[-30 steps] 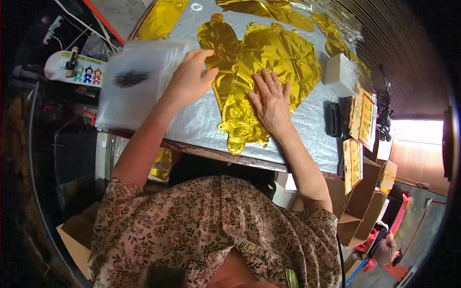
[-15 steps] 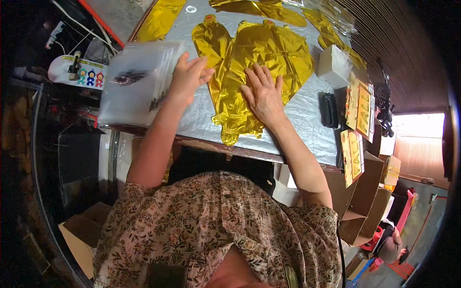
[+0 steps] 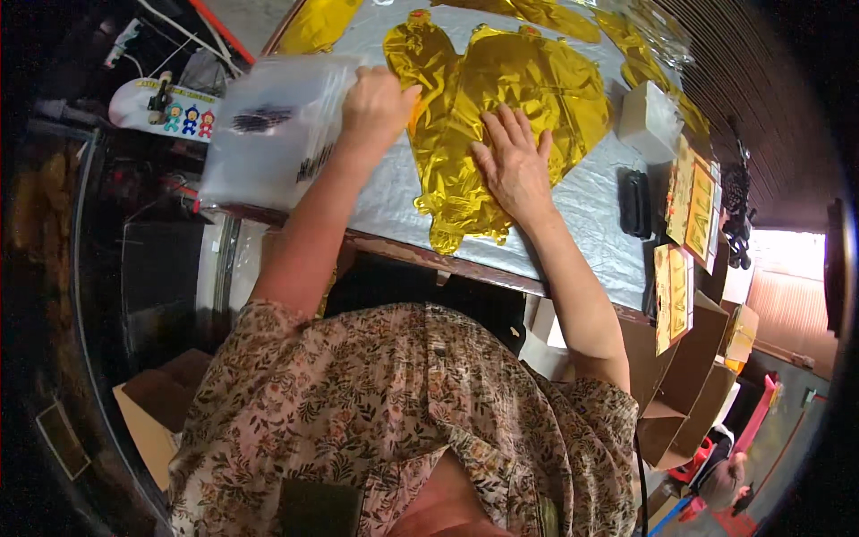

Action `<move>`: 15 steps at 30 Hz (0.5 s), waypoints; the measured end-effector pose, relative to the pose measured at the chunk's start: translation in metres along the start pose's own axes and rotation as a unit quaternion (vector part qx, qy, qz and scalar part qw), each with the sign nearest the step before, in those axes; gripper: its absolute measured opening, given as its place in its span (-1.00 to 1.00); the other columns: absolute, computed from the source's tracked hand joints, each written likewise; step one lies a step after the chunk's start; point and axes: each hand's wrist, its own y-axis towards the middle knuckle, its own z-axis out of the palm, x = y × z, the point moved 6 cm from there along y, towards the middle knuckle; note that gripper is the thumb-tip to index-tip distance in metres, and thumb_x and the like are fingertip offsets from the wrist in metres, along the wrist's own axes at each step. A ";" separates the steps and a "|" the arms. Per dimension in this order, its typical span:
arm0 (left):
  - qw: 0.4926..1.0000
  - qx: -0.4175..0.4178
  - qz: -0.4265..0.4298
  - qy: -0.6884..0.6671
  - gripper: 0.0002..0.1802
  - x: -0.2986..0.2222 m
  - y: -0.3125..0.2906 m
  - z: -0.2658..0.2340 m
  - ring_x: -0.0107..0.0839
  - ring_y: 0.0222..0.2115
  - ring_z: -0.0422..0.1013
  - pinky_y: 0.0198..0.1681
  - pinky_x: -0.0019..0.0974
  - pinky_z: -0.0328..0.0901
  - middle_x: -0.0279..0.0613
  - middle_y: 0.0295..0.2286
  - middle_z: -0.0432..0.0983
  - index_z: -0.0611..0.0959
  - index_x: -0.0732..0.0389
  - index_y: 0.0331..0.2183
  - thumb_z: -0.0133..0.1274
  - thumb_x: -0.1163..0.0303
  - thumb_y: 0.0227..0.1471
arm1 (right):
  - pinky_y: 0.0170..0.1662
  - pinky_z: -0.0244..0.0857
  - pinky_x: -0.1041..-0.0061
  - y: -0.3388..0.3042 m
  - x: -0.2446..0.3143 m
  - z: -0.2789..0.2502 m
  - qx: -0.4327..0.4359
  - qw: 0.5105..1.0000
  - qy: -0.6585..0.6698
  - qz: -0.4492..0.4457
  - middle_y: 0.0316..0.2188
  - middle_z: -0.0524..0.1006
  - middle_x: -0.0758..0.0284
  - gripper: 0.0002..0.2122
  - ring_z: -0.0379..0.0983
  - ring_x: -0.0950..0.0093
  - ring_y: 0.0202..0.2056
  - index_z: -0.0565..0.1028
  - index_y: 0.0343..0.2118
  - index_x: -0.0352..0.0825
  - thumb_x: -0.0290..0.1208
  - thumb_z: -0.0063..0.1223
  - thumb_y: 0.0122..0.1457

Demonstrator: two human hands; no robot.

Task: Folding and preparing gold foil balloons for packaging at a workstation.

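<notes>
A crinkled gold foil balloon [image 3: 537,80], uninflated, lies flat on the silver-covered table. My right hand [image 3: 517,170] rests on its middle with the fingers stretched out, pressing down lightly. Along its left side a narrower gold foil lobe [image 3: 422,58] runs up to a small red-marked tab. My left hand [image 3: 378,106] is closed, knuckles up, between this lobe and a stack of clear plastic bags [image 3: 268,148]. Its fingers curl under, so what they hold, if anything, is hidden. A small orange patch shows beside the thumb.
More gold foil pieces [image 3: 528,16] lie along the table's far side. At the right are a white box [image 3: 649,121], a black case [image 3: 634,204] and yellow printed cards [image 3: 693,201]. A skateboard deck [image 3: 143,107] is beyond the left edge. Open cardboard boxes [image 3: 165,403] stand below.
My left hand has gone from loosely spread fingers to a closed fist beside the foil's left lobe. The right hand stays flat on the balloon. The whole view has shifted slightly.
</notes>
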 end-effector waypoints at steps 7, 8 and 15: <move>0.992 0.051 -0.113 0.019 -0.54 0.016 0.017 0.019 0.17 -0.27 0.58 -0.19 0.01 0.50 0.26 -0.34 0.62 0.69 0.42 -0.38 0.29 0.11 0.08 | 0.31 -0.06 -0.31 0.001 0.001 0.002 0.009 1.000 -0.014 -0.003 0.34 0.30 0.15 -0.51 0.15 0.12 0.37 0.37 0.28 -0.19 -0.10 0.02 0.36; 0.991 0.068 -0.113 0.015 -0.58 0.018 0.019 0.024 0.14 -0.28 0.59 -0.20 0.02 0.49 0.24 -0.36 0.63 0.70 0.40 -0.37 0.28 0.15 0.08 | 0.31 -0.06 -0.31 0.000 0.001 0.002 0.009 1.000 -0.015 -0.003 0.34 0.30 0.15 -0.51 0.15 0.12 0.37 0.37 0.28 -0.19 -0.10 0.02 0.36; 0.977 -0.028 -0.100 -0.189 -0.66 0.008 0.017 0.028 -0.04 -0.32 0.62 -0.24 -0.10 0.47 0.15 -0.39 0.66 0.66 0.36 -0.35 0.28 0.23 0.07 | 0.31 -0.08 -0.31 -0.001 0.001 0.002 0.008 1.000 -0.003 0.003 0.34 0.30 0.15 -0.50 0.14 0.11 0.37 0.36 0.28 -0.22 -0.10 0.03 0.36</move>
